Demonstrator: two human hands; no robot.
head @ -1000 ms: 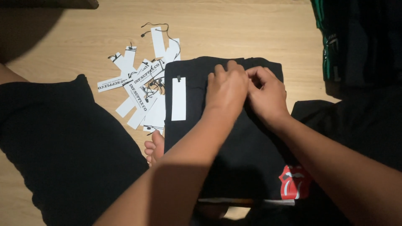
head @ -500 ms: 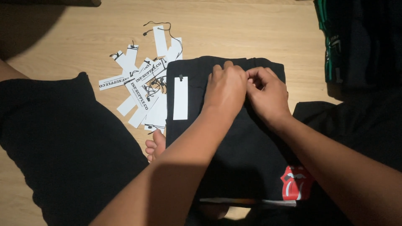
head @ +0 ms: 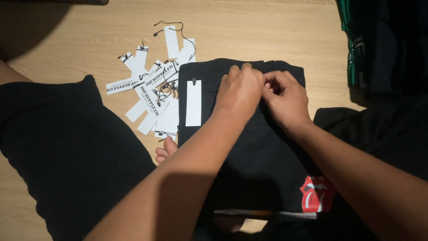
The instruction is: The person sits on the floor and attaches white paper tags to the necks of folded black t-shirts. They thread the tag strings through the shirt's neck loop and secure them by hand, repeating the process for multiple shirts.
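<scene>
Head view: both hands' [head: 240,91] [head: 285,96] grip pinched together, seemingly on folded black garment [head: 249,147] beneath.

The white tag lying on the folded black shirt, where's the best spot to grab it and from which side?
Probably the white tag's lower end, approached from the floor side: it lies flat on the folded black shirt, its string end is uppermost, and the left hand crowds its other side.

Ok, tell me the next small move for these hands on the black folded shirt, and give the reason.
Probably keep pinching at the collar edge. Both the left hand and the right hand meet fingertip to fingertip at the top of the black folded shirt, while one white tag lies on it to their left, apart from the pile of tags on the wooden floor.
</scene>
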